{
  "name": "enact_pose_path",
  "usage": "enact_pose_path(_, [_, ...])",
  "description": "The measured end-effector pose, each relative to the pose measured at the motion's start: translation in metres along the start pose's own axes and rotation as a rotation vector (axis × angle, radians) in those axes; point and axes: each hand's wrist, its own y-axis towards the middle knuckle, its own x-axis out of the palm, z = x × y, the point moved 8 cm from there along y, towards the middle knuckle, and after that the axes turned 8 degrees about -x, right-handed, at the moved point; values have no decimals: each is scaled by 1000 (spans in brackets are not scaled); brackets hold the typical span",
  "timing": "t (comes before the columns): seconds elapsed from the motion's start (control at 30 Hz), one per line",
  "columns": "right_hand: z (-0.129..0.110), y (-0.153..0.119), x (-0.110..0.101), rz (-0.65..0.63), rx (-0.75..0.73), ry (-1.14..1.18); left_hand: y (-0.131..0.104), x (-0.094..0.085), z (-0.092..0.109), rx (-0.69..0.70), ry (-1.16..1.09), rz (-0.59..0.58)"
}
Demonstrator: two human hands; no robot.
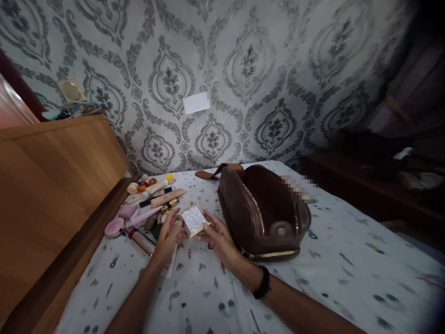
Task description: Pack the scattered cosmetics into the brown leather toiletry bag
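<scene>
Between my two hands is a square compact case (193, 220) with a glittery silver top and a gold-coloured rim. The fingers of my left hand (170, 233) grip its left side. My right hand (218, 235), with a black band at the wrist, holds its right edge and lower corner. Just right of my hands stands a dark brown leather bag (236, 213), its zipped top gaping wide. To the left lies a spread of cosmetics, including a beige tube (169, 197), a pink round container (114, 227) and a lip gloss tube (141, 241).
A patterned white sheet (208, 297) covers the surface. A wooden headboard or cabinet (59, 185) borders the left side. Behind the bag lies a brown strap (208, 174). At the back rises a patterned wall (215, 55), and dark furniture (333, 185) stands at the right.
</scene>
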Motion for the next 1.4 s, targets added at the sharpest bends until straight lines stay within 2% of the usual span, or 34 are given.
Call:
enact_pose_path(0.17, [-11, 0, 7, -47, -91, -128, 1, 10, 7, -74, -34, -104])
enact_pose_path(0.23, [-18, 0, 10, -65, -134, -189, 0, 10, 12, -84, -49, -97])
enact_pose_path(0.4, [-41, -3, 19, -110, -202, -348, -4, 8, 36, 20, 44, -62])
enact_pose_path(0.5, [-52, -6, 24, -150, -125, -351, -11, 13, 56, 105, 205, -66])
enact_pose_path(0.63, [-65, -15, 35, -206, 25, -203, -22, 24, 78, 186, 347, -86])
enact_pose_path(0.73, [-84, -24, 42, -226, 47, -130, -31, 31, 93, 246, 415, -93])
enact_pose_path(0.83, [-106, -32, 46, -238, 36, -185, -39, 40, 107, 299, 464, -119])
enact_pose_path(0.97, [-131, -42, 49, -317, 99, -310, -48, 57, 121, 316, 610, -234])
enact_pose_path(1.13, [-158, -48, 48, -426, 160, -290, -56, 85, 137, 426, 731, -342])
enact_pose_path(1.3, [-181, -49, 37, -394, 102, -72, -51, 119, 145, 497, 553, -271])
enact_pose_path(1.4, [-197, -49, 24, -329, -3, 67, -41, 141, 135, 539, 582, -198])
